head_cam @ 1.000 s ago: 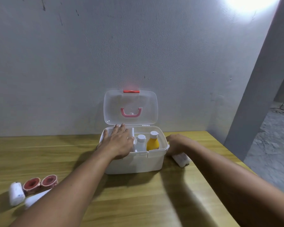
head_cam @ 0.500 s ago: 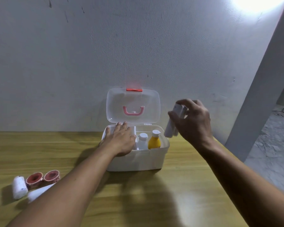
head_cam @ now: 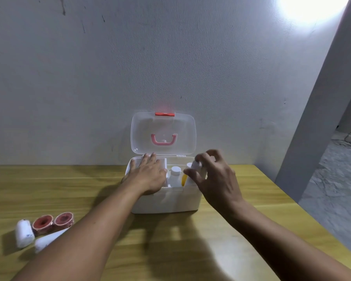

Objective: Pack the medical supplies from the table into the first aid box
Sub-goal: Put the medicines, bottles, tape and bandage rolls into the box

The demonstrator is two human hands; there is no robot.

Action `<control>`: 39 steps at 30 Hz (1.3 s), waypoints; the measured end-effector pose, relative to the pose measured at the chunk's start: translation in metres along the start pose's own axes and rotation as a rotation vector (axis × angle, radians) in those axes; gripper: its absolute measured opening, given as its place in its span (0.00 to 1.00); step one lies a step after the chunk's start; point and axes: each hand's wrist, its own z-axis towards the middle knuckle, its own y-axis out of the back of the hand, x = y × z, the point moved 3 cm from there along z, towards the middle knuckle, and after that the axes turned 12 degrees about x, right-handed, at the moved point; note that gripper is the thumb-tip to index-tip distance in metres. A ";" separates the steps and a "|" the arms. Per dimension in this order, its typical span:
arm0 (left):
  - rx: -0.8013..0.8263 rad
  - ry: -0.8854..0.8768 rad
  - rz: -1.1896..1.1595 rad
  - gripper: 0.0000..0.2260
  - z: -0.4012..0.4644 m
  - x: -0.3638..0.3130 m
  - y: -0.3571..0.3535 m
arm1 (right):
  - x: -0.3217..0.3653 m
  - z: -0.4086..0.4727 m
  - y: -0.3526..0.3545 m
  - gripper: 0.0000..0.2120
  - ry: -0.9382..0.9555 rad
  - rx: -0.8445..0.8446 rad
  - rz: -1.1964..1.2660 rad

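A white roll (head_cam: 193, 175) is clamped in the right hand (head_cam: 215, 179) over the box (head_cam: 166, 201); the left hand (head_cam: 148, 175) is laid flat, fingers apart, on its left rim.

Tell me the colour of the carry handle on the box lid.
Pink, on the clear lid; the handle shows in the head view.

Inside the first aid box (head_cam: 166, 201), the right hand (head_cam: 215, 179) hides most of the orange bottle (head_cam: 183, 179), and the left hand (head_cam: 148, 175) covers the left compartment.
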 end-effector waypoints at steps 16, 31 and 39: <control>-0.073 -0.027 -0.106 0.25 -0.007 -0.002 0.005 | -0.011 0.035 -0.026 0.26 -0.126 0.371 0.308; -0.289 0.117 -0.486 0.15 -0.102 0.081 0.044 | -0.018 0.034 -0.060 0.31 -0.191 0.387 0.193; -0.016 0.226 -0.409 0.18 -0.152 0.139 0.018 | -0.017 0.035 -0.058 0.32 -0.189 0.391 0.177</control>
